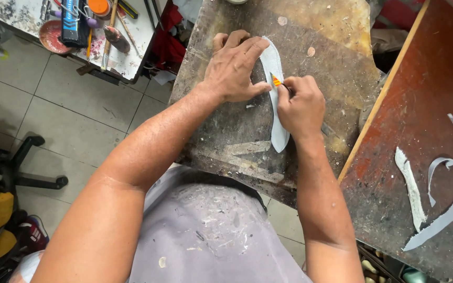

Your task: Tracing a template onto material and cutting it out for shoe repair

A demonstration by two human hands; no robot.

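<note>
Head view, work: a pale grey sole-shaped piece (277,99) is laid flat on the worktop (226,120) and is being trimmed along its edge.
Left hand (234,68): pressed flat on the piece's upper half, fingers spread and resting on it, nothing gripped.
Right hand (301,105): fingers clamped on a small knife with an orange-yellow handle (276,80); the tip is set at the piece's right edge, near mid-length.
Progress (judged): the outline looks already cut to shape; the edge above the knife is hidden under the left hand, so how much is trimmed cannot be told. The lower half appears left to do.
Offcuts: grey and whitish strips (439,222) are lying on the red board (420,131) to the right, well apart from the piece, which suggests earlier cuts are done.
Surface: dark, scarred, glue-stained slab, small chips beside the piece.
Room: tiled floor (53,105) at left; a second paint-smeared table (127,52) with brushes, tools and a red dish (52,35); a black chair base (27,167) at lower left.
Apron (205,230): grey, smeared, worn by the person.
</note>
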